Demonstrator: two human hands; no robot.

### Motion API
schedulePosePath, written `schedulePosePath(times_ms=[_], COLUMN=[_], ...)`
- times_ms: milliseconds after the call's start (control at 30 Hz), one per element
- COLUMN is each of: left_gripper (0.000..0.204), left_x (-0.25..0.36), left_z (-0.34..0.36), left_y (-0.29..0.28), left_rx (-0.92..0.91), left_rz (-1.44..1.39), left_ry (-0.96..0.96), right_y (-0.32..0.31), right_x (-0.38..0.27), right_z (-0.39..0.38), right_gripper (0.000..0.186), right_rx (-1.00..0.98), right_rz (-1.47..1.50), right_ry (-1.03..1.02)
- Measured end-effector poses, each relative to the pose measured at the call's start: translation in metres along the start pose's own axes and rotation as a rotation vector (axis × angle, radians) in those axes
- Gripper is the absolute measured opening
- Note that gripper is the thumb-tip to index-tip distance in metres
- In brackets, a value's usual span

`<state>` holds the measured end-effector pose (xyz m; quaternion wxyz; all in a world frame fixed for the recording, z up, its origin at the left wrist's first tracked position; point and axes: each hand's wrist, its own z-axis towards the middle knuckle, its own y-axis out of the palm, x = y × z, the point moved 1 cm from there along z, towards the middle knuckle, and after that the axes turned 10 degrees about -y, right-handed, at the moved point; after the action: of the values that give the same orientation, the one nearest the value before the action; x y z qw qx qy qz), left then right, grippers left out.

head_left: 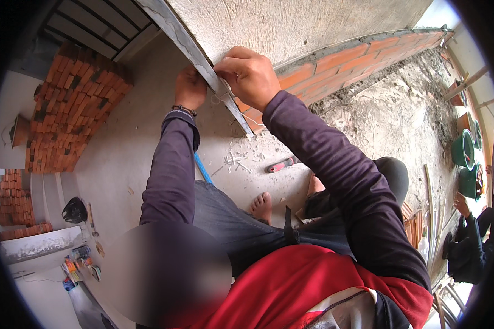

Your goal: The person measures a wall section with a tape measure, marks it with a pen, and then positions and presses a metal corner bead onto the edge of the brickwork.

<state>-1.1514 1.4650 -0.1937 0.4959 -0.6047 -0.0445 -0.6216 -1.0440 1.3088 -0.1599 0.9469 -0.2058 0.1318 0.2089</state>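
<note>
A long grey strip (177, 34), like a batten, runs down along the end of a brick and plaster wall. Thin pale string (223, 98) loops around its lower part. My right hand (251, 77) is closed in a pinch at the strip's right edge, with the string trailing beneath the fingers. On the other side my left hand (192, 89) is curled against the strip's left edge. Its fingertips are partly hidden, and I cannot make out what they hold. A hand tool with a red and grey handle (281, 165) lies on the floor below.
White scraps (235, 160) litter the floor near my bare feet (260, 207). The low brick wall (335, 68) stretches away to the right. Stacked bricks (71, 104) stand at left. Green buckets (462, 149) and another person (469, 247) are at far right.
</note>
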Motion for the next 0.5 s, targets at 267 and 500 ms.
schedulePosePath(times_ms=[267, 500], left_gripper=[0.022, 0.021], left_x=[-0.0094, -0.0049], left_z=[0.0027, 0.0024], left_y=[0.0029, 0.0013], left_rx=[-0.028, -0.003], left_rz=[-0.089, -0.055], left_ry=[0.047, 0.060], right_y=[0.0034, 0.0047], right_x=[0.0010, 0.0064], right_z=[-0.0049, -0.0083], right_gripper=[0.022, 0.024], right_rx=[0.023, 0.025], right_rz=[0.003, -0.012], right_ry=[-0.034, -0.090])
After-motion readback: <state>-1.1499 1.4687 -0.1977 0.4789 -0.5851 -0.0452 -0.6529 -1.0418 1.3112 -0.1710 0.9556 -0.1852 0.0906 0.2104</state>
